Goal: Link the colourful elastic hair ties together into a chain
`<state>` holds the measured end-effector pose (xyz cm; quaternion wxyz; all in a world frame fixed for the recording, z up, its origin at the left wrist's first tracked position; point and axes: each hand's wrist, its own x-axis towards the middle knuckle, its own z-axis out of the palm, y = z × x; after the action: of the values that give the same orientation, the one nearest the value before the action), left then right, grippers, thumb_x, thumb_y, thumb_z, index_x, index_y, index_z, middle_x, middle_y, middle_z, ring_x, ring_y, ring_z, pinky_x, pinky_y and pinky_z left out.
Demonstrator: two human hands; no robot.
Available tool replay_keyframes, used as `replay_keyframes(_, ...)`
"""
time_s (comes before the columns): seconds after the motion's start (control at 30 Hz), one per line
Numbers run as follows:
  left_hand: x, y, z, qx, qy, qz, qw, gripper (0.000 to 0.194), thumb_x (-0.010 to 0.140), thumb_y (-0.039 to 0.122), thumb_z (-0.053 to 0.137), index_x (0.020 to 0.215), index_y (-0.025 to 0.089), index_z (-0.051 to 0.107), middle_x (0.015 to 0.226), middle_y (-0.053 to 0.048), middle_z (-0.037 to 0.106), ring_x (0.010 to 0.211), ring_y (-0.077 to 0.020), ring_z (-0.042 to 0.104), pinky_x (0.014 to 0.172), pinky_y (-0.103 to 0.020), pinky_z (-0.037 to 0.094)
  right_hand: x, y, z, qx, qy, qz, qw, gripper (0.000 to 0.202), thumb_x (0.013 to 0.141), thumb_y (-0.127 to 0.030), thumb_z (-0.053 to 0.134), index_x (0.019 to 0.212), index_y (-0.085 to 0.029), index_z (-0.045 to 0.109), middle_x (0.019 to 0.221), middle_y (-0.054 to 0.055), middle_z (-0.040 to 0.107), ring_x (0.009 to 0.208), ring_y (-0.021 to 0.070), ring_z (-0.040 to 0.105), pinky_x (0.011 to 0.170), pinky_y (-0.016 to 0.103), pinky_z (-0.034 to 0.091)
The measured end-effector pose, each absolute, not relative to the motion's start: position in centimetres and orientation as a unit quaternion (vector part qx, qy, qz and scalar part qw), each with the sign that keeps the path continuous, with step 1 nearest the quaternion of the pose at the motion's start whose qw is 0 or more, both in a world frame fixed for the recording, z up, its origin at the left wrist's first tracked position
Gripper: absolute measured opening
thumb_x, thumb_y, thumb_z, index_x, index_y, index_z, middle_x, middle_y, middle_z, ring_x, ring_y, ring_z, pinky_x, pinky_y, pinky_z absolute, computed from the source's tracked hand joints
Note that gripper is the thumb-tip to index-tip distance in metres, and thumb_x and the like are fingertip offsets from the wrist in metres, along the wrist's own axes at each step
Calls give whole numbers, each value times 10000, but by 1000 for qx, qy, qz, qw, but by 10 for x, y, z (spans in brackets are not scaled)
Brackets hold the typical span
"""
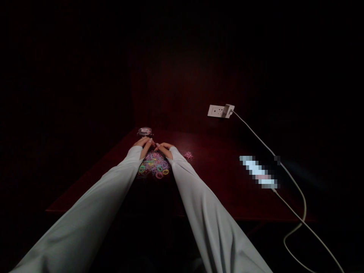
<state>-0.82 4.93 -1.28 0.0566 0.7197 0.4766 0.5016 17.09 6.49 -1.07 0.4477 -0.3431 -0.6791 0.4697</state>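
Observation:
A heap of small colourful elastic bands [155, 165] lies on the dark red table, with a few thicker rings in green, yellow and pink at its near side. Over the heap's far edge, my left hand [143, 144] has its fingers curled together, thumb on top. My right hand [165, 148] faces it closely, also with bent, closed fingers. Whatever sits between the fingertips is too small and dark to make out. Just beyond my left hand stands a round clear container [145, 131] with pale pink contents. A small bunch of pink bands [188, 155] lies right of my right hand.
A blurred-out bright device, perhaps a phone [257, 172], lies on the table [216, 189] at the right. Its white cable [313, 231] hangs past the table's front edge. A charger [228, 110] is plugged into the wall socket [216, 110]. The surroundings are very dark.

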Motion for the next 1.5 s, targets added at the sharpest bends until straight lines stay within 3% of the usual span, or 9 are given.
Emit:
replay_keyframes(0.43,-9,45,-9,731,479,485,41,427,1026,518,436,754,236,605,800,-13,655,832,-195,613,781,-286,493,173,51,-6,-336,-684,468,447,523,804,-728,734,729,-211,763,732,0,702,765,170,630,762,278,485)
replay_keyframes(0.73,-8,43,-7,734,472,487,37,399,1033,476,442,757,232,595,845,-9,659,823,-185,616,785,-281,482,168,52,-10,-357,-661,478,455,596,848,-778,653,726,-210,785,754,22,744,777,173,656,807,291,505)
replay_keyframes(1.5,-10,45,-10,739,492,460,13,403,1028,493,433,772,239,612,826,-16,649,814,-192,612,756,-281,467,176,63,-14,-342,-728,413,427,483,899,-665,677,847,-208,826,807,6,743,834,170,647,801,257,471)
